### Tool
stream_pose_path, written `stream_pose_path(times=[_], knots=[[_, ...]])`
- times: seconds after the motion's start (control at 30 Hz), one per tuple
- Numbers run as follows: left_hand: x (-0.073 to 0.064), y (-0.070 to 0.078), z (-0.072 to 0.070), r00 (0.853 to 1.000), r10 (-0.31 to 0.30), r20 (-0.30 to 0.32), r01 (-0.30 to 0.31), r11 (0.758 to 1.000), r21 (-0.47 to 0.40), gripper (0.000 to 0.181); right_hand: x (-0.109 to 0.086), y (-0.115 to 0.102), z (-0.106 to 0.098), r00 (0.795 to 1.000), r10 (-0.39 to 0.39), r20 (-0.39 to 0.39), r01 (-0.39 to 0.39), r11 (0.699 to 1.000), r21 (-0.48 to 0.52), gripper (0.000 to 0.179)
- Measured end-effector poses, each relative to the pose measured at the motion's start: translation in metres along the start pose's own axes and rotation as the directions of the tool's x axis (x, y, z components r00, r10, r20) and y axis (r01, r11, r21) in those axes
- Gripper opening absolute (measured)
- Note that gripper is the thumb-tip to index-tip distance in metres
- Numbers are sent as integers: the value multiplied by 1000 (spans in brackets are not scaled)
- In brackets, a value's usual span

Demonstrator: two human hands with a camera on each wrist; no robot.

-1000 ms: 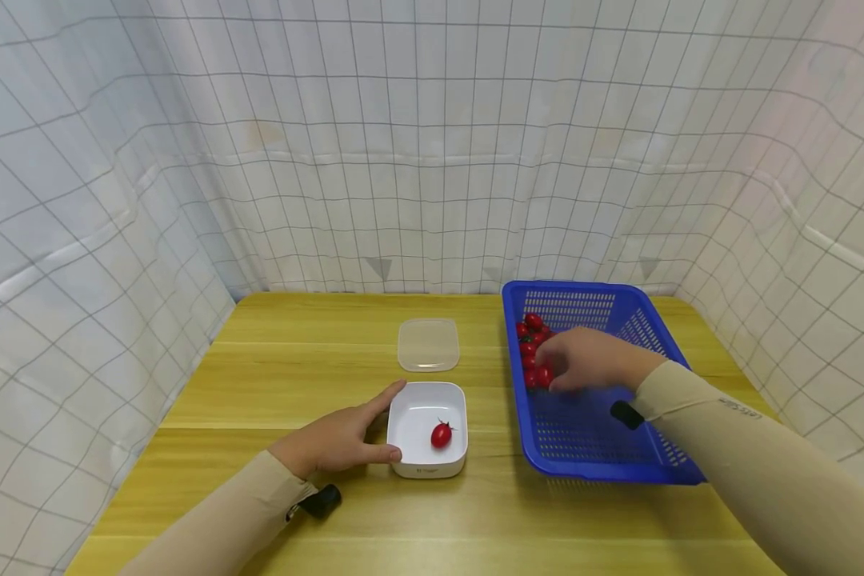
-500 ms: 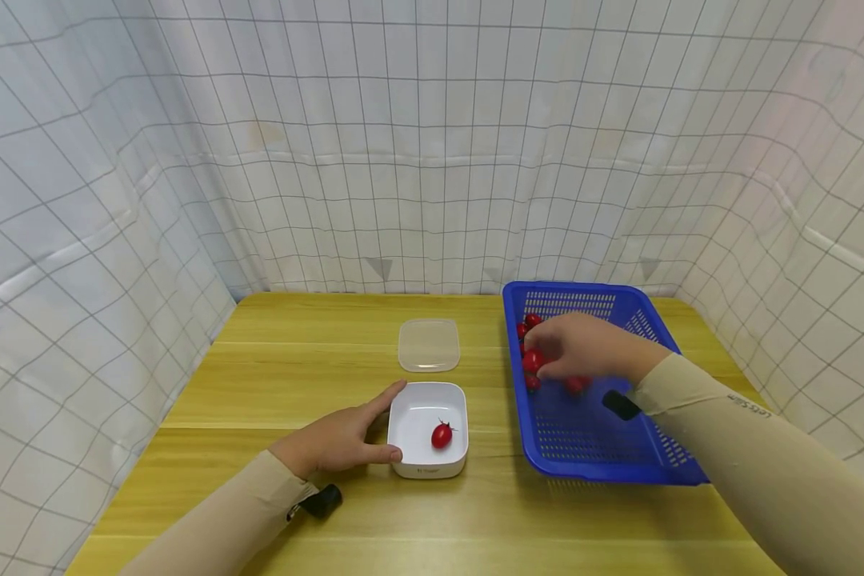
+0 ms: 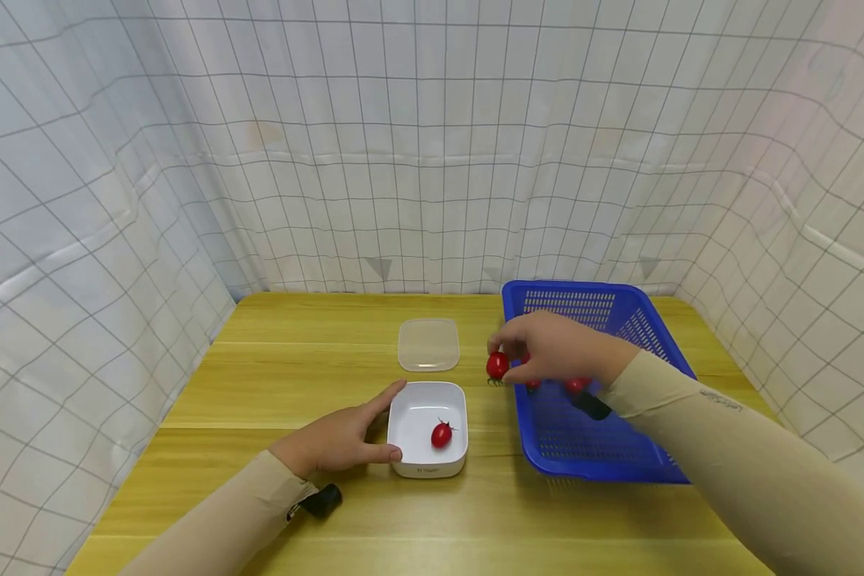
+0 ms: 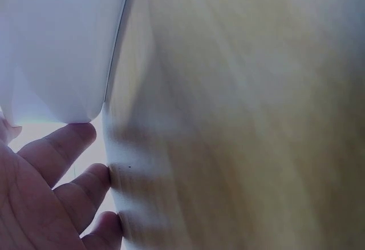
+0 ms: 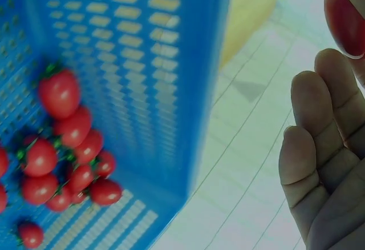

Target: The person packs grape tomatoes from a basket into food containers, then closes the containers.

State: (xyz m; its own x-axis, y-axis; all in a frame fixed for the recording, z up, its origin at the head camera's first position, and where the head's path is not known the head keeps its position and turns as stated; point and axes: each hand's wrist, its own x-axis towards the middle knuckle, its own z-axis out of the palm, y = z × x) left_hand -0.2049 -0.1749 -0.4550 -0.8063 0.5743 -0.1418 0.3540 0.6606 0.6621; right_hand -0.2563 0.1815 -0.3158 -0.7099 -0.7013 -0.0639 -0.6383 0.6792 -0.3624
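Fingers and thumb of your right hand (image 3: 554, 348) pinch a red tomato (image 3: 498, 366), right of centre in the head view, just left of the basket's rim; its stem end points toward the bottom of the frame. Your right wrist view shows the other fingers extended at the lower right. Your left hand (image 3: 346, 434) has its thumb and index finger spread, touching the left side of a white container (image 3: 410, 428) at lower centre. Inside that container lies a second tomato (image 3: 442, 435), toward the lower right. Your right arm reaches over a blue basket (image 3: 605, 474) at the right, where more tomatoes (image 5: 60, 93) cluster. Above the container, a translucent lid (image 3: 428, 346) lies flat on the wooden table (image 3: 259, 384).
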Motion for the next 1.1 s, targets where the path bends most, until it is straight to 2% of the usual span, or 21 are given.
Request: stream_pose_path(times=[0.33,0.47,0.73,1.1], knots=[[1,-1,0,1000,-2,-1,2,1000,12,109,19,-30,6,996,-69,47,67,996,51,27],[1,0,-1,1000,-11,1,10,1000,17,108,25,-40,9,994,-88,69,85,996,38,26],[2,1,-2,1000,-18,14,18,1000,4,107,36,-51,16,983,-162,88,161,987,25,26],[3,-1,-1,1000,-7,19,7,1000,-2,109,44,-60,23,974,-194,121,195,981,-3,28]])
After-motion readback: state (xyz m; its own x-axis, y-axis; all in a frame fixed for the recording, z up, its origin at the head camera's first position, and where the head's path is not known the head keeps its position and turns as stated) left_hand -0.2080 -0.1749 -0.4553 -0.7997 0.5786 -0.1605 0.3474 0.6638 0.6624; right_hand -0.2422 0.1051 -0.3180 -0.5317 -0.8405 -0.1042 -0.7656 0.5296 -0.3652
